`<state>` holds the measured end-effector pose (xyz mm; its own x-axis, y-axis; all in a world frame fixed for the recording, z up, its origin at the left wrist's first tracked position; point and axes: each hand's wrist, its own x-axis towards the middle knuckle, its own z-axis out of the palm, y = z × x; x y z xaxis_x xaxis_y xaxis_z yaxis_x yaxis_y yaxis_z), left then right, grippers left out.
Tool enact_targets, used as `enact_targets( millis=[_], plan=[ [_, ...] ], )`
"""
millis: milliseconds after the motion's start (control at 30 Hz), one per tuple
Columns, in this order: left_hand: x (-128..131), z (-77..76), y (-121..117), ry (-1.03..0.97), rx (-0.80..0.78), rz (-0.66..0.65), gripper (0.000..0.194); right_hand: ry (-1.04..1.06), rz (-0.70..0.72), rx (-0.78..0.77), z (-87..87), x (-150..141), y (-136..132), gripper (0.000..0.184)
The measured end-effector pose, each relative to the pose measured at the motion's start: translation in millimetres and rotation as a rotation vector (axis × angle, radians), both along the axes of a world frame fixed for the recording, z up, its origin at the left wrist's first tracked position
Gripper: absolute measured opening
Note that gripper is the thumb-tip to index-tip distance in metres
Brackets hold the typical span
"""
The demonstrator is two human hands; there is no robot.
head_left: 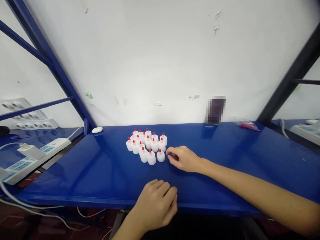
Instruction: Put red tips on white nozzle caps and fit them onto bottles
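Several small white plastic bottles with red tips stand upright in a loose group on the blue table. At the group's right front stands one short white bottle, slightly apart from its neighbours. My right hand is just to the right of this bottle, fingers curved, thumb and forefinger apart, and nothing visible between them. Over the front edge of the table is my left hand, back up and fingers curled into a fist. Whatever may be inside that fist is hidden.
A white rounded case lies at the back left corner. Against the wall leans a dark pixelated object. A clear bag with red pieces rests at the back right. Power strips and cables are on the left, beyond blue frame posts.
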<state>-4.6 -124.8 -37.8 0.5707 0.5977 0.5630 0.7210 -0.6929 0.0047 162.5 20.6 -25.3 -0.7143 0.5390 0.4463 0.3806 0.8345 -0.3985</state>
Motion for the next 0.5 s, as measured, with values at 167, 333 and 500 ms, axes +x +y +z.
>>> enact_targets(
  millis=[167,333,500],
  plan=[
    [-0.8,2.0,1.0,-0.023,-0.057,0.01,0.015,-0.066,0.025,-0.052,3.6,1.8,-1.9,0.049],
    [-0.7,3.5,0.6,-0.032,-0.112,0.002,0.016,-0.161,0.088,0.015,8.5,1.3,-4.1,0.055],
    [-0.3,5.9,-0.9,-0.032,-0.179,0.022,0.015,-0.14,0.083,-0.014,7.2,2.7,-4.3,0.053]
  ],
)
